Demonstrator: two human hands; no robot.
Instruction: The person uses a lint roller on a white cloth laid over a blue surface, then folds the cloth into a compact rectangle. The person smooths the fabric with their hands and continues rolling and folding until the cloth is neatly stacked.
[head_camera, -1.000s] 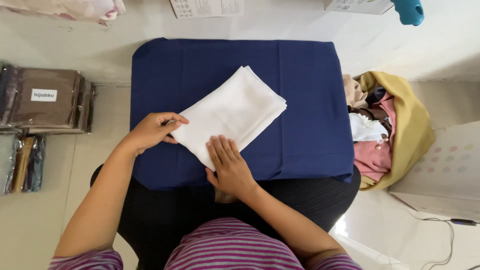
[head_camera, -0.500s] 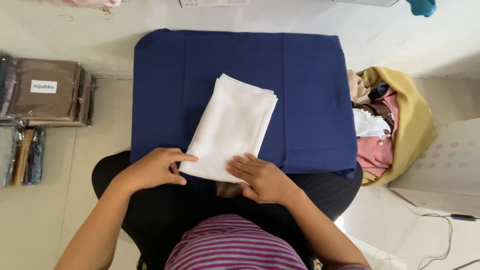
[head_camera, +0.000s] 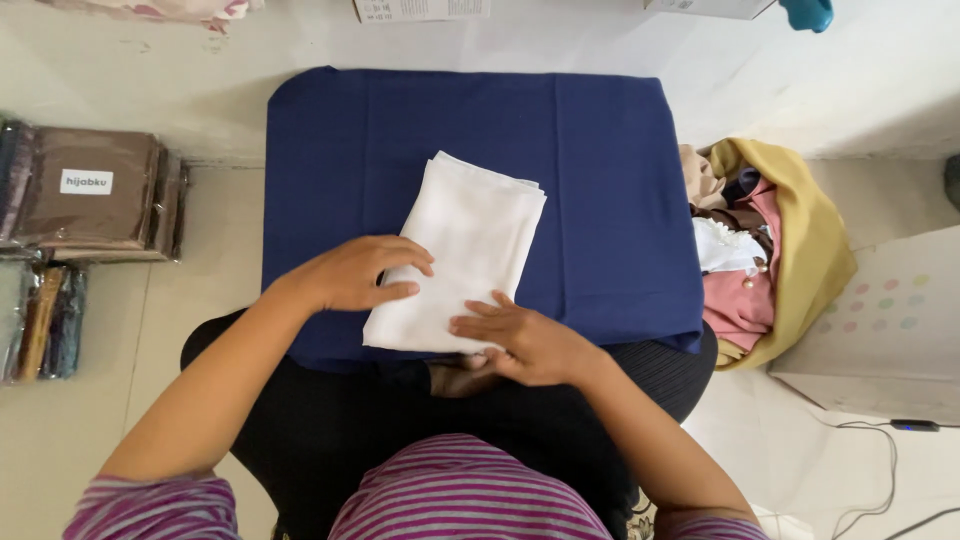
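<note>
A folded white cloth (head_camera: 470, 240) lies on a dark blue covered board (head_camera: 600, 180) across my lap. It forms a long rectangle tilted slightly right, with stacked layers showing at its far end. My left hand (head_camera: 355, 272) rests flat on the cloth's left edge, fingers spread over it. My right hand (head_camera: 520, 340) presses on the near right corner of the cloth, at the board's front edge. Neither hand grips the cloth; both lie on top of it.
A heap of yellow, pink and white garments (head_camera: 765, 245) sits on the floor at the right. Brown packaged cloths (head_camera: 95, 195) are stacked at the left. A white dotted box (head_camera: 885, 320) and a cable (head_camera: 880, 455) lie at the lower right.
The cloth has turned from a diagonal lie to nearly lengthwise and slid toward me. Both hands moved with it to its near end and now rest flat on it.
</note>
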